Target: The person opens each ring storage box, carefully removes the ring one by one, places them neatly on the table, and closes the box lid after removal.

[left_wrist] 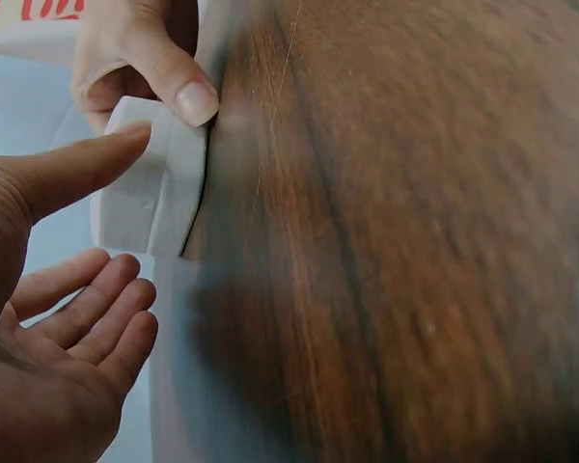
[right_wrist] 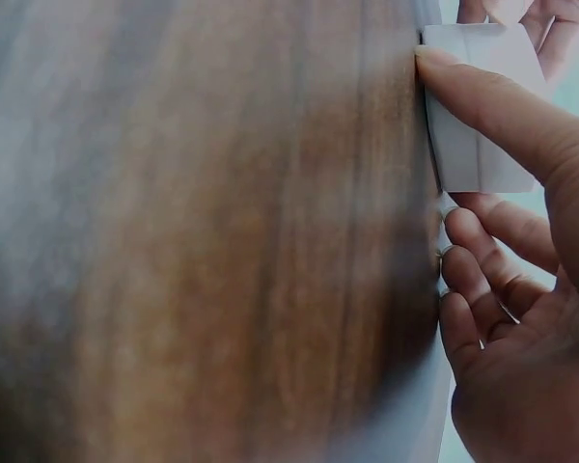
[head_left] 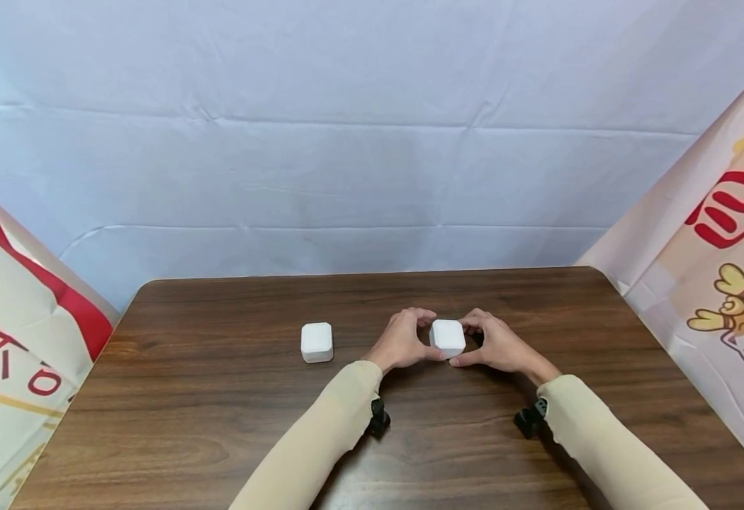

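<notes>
A small white box with rounded corners [head_left: 447,337] sits on the brown wooden table [head_left: 232,397], a little right of centre. My left hand [head_left: 428,335] and my right hand [head_left: 468,341] hold it from either side, thumbs on the near edge and forefingers curled round the far corners. In the left wrist view the box [left_wrist: 150,198] shows a seam round its side, and my left thumb [left_wrist: 72,169] lies against it. In the right wrist view my right thumb [right_wrist: 497,106] lies across the same box [right_wrist: 473,154]. A second, identical white box [head_left: 317,342] rests untouched to the left.
A pale blue cloth backdrop [head_left: 372,142] hangs behind the table. Printed panels stand at the left [head_left: 8,340] and right [head_left: 723,283] sides. Both forearms wear beige sleeves [head_left: 321,439] with black wrist mounts [head_left: 378,418].
</notes>
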A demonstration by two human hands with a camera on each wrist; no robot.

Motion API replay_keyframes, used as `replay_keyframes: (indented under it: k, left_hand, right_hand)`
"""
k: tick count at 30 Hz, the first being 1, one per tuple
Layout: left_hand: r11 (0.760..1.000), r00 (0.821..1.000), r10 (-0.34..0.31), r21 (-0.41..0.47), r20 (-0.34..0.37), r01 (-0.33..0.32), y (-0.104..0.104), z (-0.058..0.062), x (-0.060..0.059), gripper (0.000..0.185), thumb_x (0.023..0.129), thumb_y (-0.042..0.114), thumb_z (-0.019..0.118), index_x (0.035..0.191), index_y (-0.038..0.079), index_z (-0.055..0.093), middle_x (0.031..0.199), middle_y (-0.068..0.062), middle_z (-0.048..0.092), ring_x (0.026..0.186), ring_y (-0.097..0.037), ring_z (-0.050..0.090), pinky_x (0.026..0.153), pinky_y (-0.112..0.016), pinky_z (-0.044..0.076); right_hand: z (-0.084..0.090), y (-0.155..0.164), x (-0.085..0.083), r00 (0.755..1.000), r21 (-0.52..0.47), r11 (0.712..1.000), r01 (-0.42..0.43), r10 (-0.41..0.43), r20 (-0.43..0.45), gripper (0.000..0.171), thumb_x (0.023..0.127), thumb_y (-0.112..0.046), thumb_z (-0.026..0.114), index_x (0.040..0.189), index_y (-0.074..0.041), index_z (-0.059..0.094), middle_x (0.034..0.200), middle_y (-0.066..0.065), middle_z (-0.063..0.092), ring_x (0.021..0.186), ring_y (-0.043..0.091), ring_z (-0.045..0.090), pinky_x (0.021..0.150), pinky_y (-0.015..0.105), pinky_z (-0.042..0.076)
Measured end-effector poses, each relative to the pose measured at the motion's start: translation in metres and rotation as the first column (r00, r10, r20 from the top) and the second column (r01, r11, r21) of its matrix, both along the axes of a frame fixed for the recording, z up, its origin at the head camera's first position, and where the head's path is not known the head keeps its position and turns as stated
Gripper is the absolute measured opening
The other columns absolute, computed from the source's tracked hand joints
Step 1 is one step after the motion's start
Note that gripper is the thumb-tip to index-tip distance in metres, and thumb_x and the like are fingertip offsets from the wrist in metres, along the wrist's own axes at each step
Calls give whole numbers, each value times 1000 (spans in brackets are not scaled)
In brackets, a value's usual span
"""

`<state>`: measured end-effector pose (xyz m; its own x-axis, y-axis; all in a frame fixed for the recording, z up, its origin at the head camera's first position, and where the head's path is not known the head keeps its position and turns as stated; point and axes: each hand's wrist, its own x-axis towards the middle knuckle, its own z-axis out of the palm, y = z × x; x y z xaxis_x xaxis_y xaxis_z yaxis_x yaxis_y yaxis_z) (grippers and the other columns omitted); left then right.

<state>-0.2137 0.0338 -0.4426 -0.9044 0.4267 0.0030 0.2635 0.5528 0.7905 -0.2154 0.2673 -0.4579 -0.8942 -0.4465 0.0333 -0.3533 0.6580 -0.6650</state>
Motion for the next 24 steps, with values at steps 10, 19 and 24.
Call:
replay_keyframes:
  k: [10,19,24]
  left_hand:
    - [1000,1000,-2,23,14,1,5,-3,0,58,80,20,90,131,5,65,118,-7,68,109,-22,63,93,-34,50]
    - [1000,1000,11,27,-18,-11,7,-6,-1,54,80,20,90,127,5,68,113,-6,70,104,-20,64,89,-31,51]
    - [1000,1000,15,25,-22,-15,7,-6,-1,53,81,22,89,127,5,69,112,-5,70,103,-19,64,88,-30,51]
  right_hand:
    - [-1,-2,0,1000,-2,1000,-12,12,-1,51,77,-34,91,118,-11,72,108,1,57,91,19,51,78,37,44]
    - [-3,-1,0,1000,-2,1000,-5,5,22,53,77,-35,91,121,-12,72,112,0,58,95,19,53,82,41,44]
    - [-2,-1,-1,1000,-12,1000,-2,2,18,52,76,-33,91,120,-12,73,112,0,58,98,20,55,85,42,45]
